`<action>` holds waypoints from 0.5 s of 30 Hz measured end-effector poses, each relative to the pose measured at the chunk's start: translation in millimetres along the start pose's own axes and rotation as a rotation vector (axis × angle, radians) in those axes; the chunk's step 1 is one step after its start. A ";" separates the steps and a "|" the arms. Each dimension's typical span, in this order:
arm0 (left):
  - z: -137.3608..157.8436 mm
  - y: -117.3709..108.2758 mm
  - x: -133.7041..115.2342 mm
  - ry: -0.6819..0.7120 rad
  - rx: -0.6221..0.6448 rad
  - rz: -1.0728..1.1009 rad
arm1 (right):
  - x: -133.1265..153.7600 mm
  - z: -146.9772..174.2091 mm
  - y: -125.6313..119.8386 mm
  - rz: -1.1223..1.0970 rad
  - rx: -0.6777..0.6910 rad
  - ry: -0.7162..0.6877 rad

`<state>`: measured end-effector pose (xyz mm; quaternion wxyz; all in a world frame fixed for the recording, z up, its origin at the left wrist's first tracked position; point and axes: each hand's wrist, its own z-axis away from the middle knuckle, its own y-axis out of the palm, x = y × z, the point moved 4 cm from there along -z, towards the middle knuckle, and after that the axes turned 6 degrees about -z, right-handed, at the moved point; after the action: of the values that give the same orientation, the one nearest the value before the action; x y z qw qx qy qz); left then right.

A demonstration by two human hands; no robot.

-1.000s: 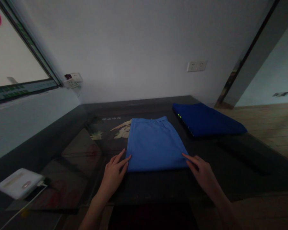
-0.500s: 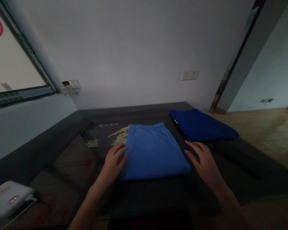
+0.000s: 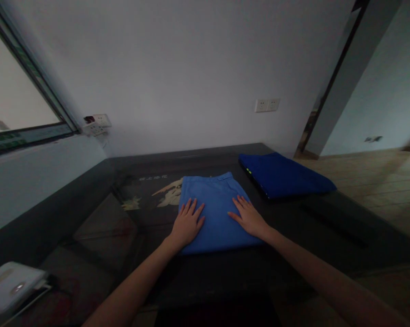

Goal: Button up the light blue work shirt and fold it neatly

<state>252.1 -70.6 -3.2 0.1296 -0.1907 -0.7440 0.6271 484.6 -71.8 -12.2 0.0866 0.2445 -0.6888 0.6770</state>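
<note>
A light blue folded garment [image 3: 217, 222], with what looks like a waistband along its far edge, lies flat on the dark table [image 3: 198, 281]. My left hand [image 3: 187, 222] rests palm down on its left side, fingers spread. On its right side lies my right hand [image 3: 248, 217], also flat with the fingers apart. Neither hand grips the cloth. Beyond my right hand, a dark blue folded cloth [image 3: 287, 175] sits at the table's right side, with small yellow-green marks on its left edge.
A white device [image 3: 14, 286] stands at the near left of the table. The wall rises behind the far edge, with a double socket [image 3: 267, 105] and a power adapter [image 3: 96, 125]. A long dark object [image 3: 337, 222] lies at the right. Tiled floor shows beyond.
Both hands have moved inward from beside the light blue garment onto its top and now lie flat there. The view has shifted slightly; the dark blue cloth stays in place.
</note>
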 end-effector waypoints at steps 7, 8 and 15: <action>-0.4 1.1 0.4 -0.059 -0.002 -0.013 | -7.2 -3.4 0.6 0.023 -0.015 0.025; -0.6 1.3 0.1 -0.060 0.006 -0.019 | -6.3 -3.4 0.7 0.036 -0.010 0.028; -1.8 1.5 5.6 -0.052 0.049 0.015 | -4.0 -2.6 -5.2 0.062 -0.018 0.013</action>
<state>248.1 -66.3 -4.6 0.1099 -0.1767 -0.7302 0.6508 489.9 -68.2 -9.2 0.0721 0.2178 -0.7014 0.6749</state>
